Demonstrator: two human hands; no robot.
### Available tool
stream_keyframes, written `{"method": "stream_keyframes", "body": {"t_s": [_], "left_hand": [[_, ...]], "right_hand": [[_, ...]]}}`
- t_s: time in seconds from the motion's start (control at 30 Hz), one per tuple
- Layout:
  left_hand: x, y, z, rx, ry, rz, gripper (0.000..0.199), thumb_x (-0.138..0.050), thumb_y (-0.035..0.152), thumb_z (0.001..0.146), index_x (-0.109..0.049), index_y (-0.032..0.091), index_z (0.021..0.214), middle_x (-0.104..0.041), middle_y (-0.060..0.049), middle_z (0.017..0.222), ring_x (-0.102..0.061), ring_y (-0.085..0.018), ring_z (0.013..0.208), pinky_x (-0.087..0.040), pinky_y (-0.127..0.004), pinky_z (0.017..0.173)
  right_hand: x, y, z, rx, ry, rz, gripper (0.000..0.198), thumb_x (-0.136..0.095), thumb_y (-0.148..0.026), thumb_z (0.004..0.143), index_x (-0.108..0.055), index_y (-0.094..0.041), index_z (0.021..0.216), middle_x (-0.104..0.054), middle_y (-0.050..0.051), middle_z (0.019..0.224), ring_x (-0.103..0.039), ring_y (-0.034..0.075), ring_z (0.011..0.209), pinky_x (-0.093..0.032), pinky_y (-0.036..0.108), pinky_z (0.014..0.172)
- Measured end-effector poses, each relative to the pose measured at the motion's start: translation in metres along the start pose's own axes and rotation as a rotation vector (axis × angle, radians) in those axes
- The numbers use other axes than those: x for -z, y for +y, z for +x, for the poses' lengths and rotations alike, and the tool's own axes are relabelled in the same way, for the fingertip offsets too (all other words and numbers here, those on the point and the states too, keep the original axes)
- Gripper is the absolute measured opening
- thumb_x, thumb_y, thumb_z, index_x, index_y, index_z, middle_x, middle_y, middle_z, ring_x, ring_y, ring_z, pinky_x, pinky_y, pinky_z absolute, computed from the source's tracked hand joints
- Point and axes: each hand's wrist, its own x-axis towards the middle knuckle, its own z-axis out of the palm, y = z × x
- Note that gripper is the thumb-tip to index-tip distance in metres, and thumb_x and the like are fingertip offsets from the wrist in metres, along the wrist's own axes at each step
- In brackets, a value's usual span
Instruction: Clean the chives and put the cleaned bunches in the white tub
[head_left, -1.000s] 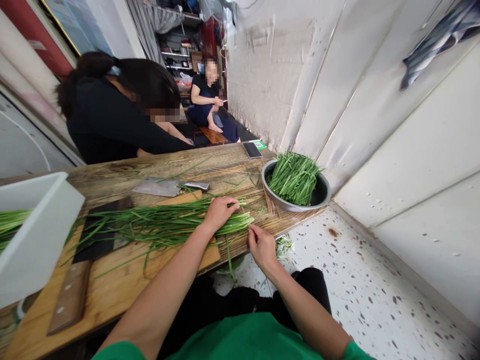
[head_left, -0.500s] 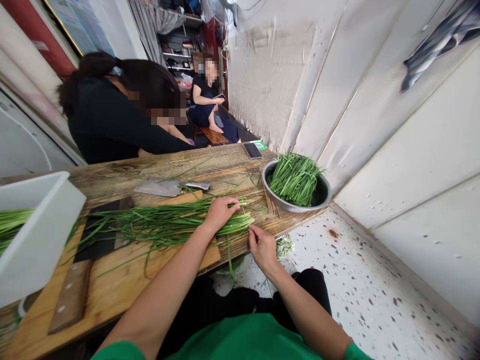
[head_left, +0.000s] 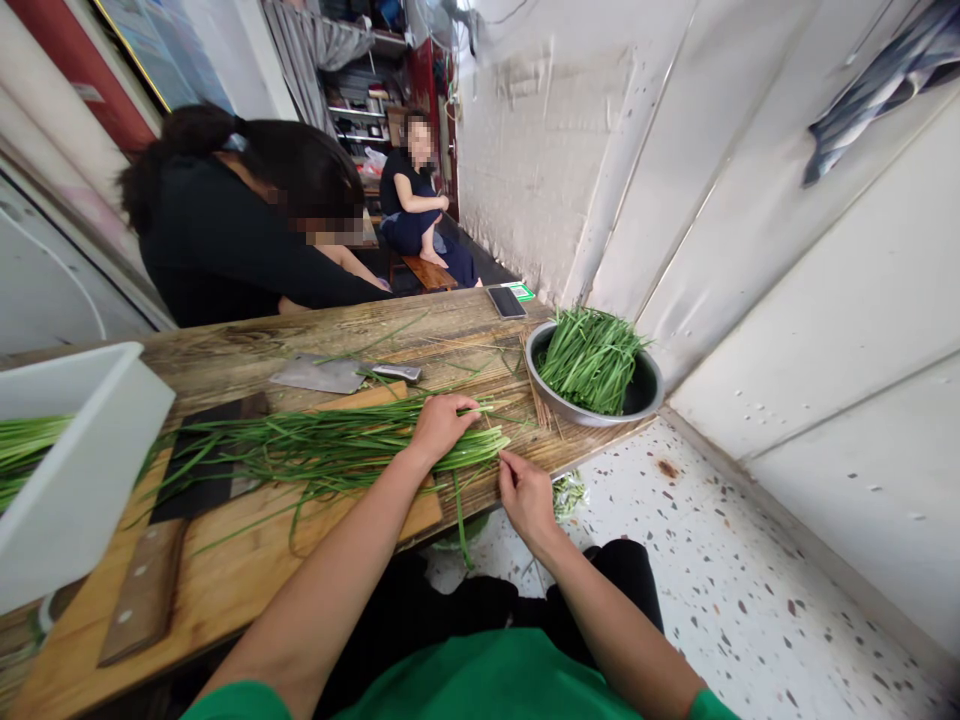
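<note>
A long bunch of garlic chives (head_left: 300, 445) lies across the wooden cutting board (head_left: 217, 590), its pale stem ends pointing right past the board's edge. My left hand (head_left: 442, 428) is closed over the bunch near those ends. At the tips of the stems, my right hand (head_left: 526, 492) pinches with thumb and forefinger; what sits between the fingertips is very small, seemingly a stem end. Under the leaves is a dark-bladed cleaver (head_left: 144, 590) with a wooden handle. A second cleaver (head_left: 319, 374), with a metal handle, rests behind the board.
A metal bowl (head_left: 534, 385) heaped with chives stands at the table's right end, near a phone (head_left: 506, 302). At left is a white bin (head_left: 82, 490) holding more chives. One person (head_left: 217, 240) leans at the far side; another (head_left: 412, 200) sits farther back. A wall (head_left: 720, 250) rises at right.
My hands and the chives look almost unchanged. The seated person at the back has shifted their hands to the knee, and the phone they held no longer shows.
</note>
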Motion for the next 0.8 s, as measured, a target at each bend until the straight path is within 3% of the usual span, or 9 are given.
{"method": "stream_keyframes", "body": {"t_s": [0.8], "left_hand": [[0.0014, 0.0054, -0.0014, 0.043, -0.021, 0.002, 0.019, -0.057, 0.03, 0.07, -0.069, 0.02, 0.082, -0.068, -0.003, 0.085, -0.06, -0.019, 0.084, -0.042, -0.028, 0.077]], "right_hand": [[-0.0008, 0.0011, -0.0003, 0.001, -0.01, -0.011, 0.028, -0.04, -0.019, 0.081, -0.064, -0.016, 0.096, -0.068, 0.006, 0.087, -0.064, 0.018, 0.075, -0.049, 0.027, 0.071]]}}
